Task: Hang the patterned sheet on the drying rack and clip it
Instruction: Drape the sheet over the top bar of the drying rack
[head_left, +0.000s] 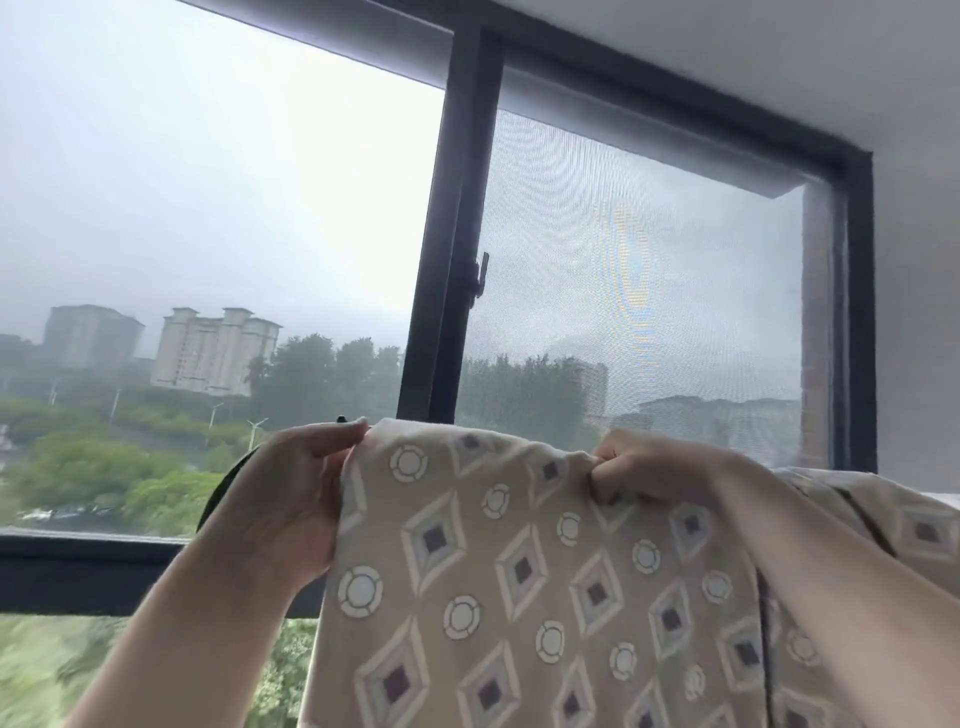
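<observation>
Right in front of the dark window frame (457, 234), the person holds the patterned sheet (519, 571) up by its top edge, which arches just below the frame's upright post. The left hand (291, 493) is at the corner of the cloth on the side of the clear pane, thumb and fingertips closed on the hem; the right hand (644, 470) is curled into a tight fist, bunching a fold of the edge below the mesh screen (649, 286). More of the sheet trails off past the right forearm, toward the wall side of the frame. I cannot make out any drying rack; a dark curved thing (228, 483) peeks from behind the left hand, and a small dark tip shows above its fingers, but what they are I cannot tell. No clip is visible either. My worry is the weight: the cloth looks thick and soft, a beige weave printed with white rings and purple-centred diamonds, and it sags between the two grips. If it goes over a bar unevenly, the heavier trailing side could drag it off before a clip bites, and a bunched hem may be too thick for one.
</observation>
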